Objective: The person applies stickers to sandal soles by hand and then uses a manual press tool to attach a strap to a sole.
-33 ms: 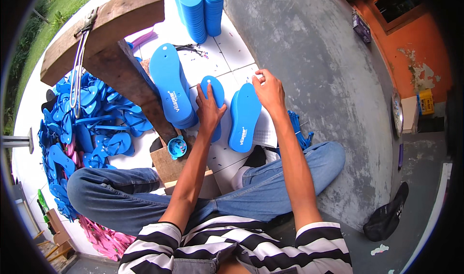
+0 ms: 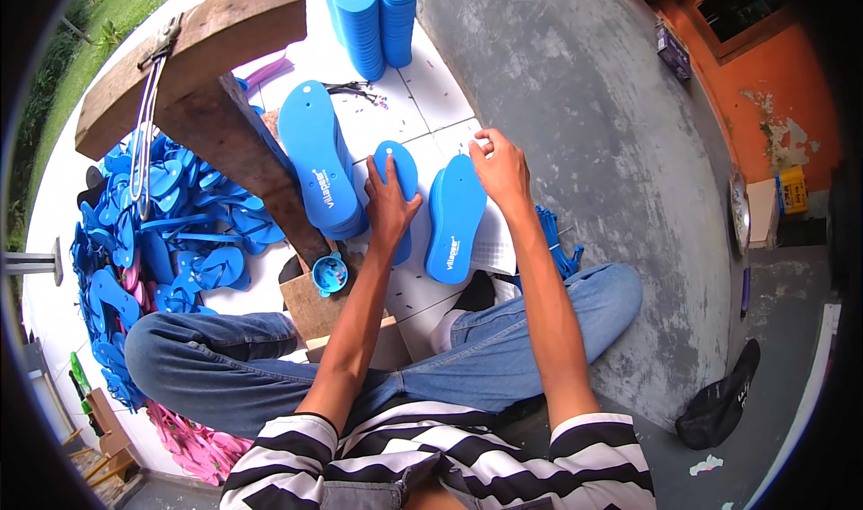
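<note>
My left hand (image 2: 389,209) lies with its fingers apart on a blue flip-flop sole (image 2: 404,170), one fingertip near the toe hole. Just right of it is a short stack of blue soles (image 2: 454,213) with white print near the heel. My right hand (image 2: 502,166) is beside that stack's toe end, its fingers curled and thumb and forefinger close together. Whatever they may pinch is too small to make out. To the left of my left hand stands a taller stack of blue soles (image 2: 310,137). A white sheet (image 2: 494,240) shows partly under my right forearm.
A wooden stand (image 2: 243,132) rises at the left, with a small blue cup (image 2: 330,274) at its foot. Beyond it lies a heap of blue flip-flops (image 2: 180,213). Pink straps (image 2: 193,442) are beside my left knee. Tall sole stacks (image 2: 364,24) stand at the back. Blue straps (image 2: 559,245) lie right.
</note>
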A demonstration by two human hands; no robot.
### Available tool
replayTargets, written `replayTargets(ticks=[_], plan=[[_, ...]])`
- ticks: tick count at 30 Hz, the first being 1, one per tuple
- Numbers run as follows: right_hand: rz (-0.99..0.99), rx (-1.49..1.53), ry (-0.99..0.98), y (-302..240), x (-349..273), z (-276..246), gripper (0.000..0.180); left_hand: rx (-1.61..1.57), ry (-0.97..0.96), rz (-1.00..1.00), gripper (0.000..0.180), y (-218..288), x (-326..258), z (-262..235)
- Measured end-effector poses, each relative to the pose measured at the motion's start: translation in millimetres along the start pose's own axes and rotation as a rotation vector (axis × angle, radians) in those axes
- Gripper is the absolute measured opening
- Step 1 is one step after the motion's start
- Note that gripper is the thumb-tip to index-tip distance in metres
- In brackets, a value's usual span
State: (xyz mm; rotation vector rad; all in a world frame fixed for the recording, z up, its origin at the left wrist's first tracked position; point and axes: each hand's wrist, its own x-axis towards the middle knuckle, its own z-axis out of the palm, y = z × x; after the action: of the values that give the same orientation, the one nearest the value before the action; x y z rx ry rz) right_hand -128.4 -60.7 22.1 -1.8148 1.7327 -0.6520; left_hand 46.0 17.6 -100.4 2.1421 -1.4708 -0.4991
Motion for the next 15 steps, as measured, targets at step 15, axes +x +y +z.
replayTargets(ticks=[15], plan=[[0.299,0.547,-0.179,90.4,20.3,52.1,0.035,-0.035,0.288,0.383,0.053,31.3,1.3,-9.3]])
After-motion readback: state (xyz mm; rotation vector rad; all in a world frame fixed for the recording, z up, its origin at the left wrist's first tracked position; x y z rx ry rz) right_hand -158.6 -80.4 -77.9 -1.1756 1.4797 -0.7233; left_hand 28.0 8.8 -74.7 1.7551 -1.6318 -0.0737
